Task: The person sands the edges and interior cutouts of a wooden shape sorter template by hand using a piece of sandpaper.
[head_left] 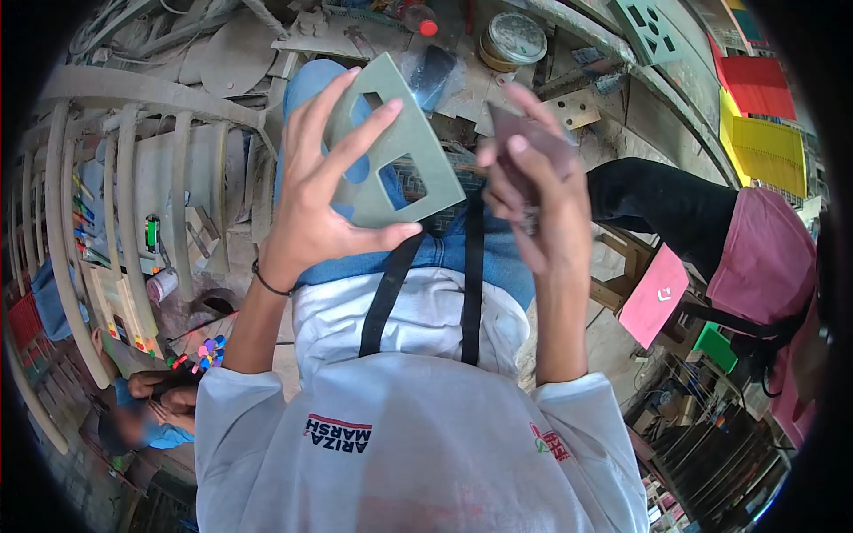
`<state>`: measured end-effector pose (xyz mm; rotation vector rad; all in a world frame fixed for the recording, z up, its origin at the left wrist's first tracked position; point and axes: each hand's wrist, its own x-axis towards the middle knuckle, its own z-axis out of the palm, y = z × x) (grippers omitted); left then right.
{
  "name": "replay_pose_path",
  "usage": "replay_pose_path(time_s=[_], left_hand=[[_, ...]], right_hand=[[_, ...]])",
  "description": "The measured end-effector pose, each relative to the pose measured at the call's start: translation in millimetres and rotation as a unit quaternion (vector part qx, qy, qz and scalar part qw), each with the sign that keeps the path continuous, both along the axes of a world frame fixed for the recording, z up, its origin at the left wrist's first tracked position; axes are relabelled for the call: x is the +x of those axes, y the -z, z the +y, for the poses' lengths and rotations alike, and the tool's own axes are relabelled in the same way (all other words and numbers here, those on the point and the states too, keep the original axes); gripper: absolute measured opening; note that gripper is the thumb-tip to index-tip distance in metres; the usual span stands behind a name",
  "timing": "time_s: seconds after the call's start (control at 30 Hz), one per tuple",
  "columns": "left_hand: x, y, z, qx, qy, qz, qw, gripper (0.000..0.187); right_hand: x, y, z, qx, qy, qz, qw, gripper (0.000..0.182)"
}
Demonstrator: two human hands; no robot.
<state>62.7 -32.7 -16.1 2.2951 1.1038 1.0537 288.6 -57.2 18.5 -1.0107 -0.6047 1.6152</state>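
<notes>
My left hand (pixel 300 191) grips a flat grey-green board (pixel 416 138) over my lap, fingers spread across its face and thumb along the lower edge. Cut-out openings with straight and rounded edges pierce the board. To its right, my right hand (pixel 555 218) is closed round a folded brown sheet (pixel 557 155) that looks like sandpaper. Motion blurs this hand and the sheet slightly. A gap separates the sheet from the board.
Beyond my knees stand a lidded tub (pixel 518 40) and a bottle with a red cap (pixel 427 28). A wooden bench (pixel 133 89) is at left. Another person in pink (pixel 764 249) is close on my right, near a pink board (pixel 653 295). Someone sits (pixel 169 433) at lower left.
</notes>
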Motion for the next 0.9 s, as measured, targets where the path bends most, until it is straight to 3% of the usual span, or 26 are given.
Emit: replay_pose_path(time_s=[0.13, 0.23, 0.3, 0.53, 0.6, 0.73, 0.8, 0.9], left_hand=[[15.4, -5.7, -2.2, 0.009, -0.035, 0.048, 0.998, 0.083], [18.3, 2.0, -0.2, -0.002, -0.048, 0.03, 0.998, 0.075], [21.4, -0.2, -3.1, -0.08, -0.083, -0.035, 0.993, 0.07], [18.6, 3.4, 7.1, -0.096, -0.057, -0.067, 0.992, 0.073], [23.3, 4.3, 4.2, -0.212, -0.066, -0.196, 0.955, 0.077], [14.5, 0.4, 6.6, -0.333, -0.044, -0.211, 0.918, 0.077], [7.0, 2.8, 11.6, -0.411, 0.001, -0.232, 0.881, 0.066], [3.0, 3.0, 13.3, -0.431, 0.016, -0.301, 0.85, 0.054]], right_hand=[[-26.5, 11.4, -4.7, -0.041, -0.045, -0.062, 0.996, 0.048], [-30.0, 18.7, 0.4, -0.025, -0.03, -0.077, 0.996, 0.045], [-27.3, 14.4, 1.7, -0.028, -0.048, -0.116, 0.992, 0.043], [-25.3, 16.5, 4.9, 0.003, -0.062, -0.173, 0.983, 0.04], [-23.3, 17.3, 4.9, 0.007, -0.068, -0.182, 0.981, 0.039], [-21.1, 22.5, 6.7, 0.022, -0.072, -0.156, 0.985, 0.039], [-21.1, 24.3, 8.8, 0.042, -0.062, -0.143, 0.987, 0.041], [-22.1, 25.9, 8.9, 0.04, -0.031, -0.111, 0.992, 0.046]])
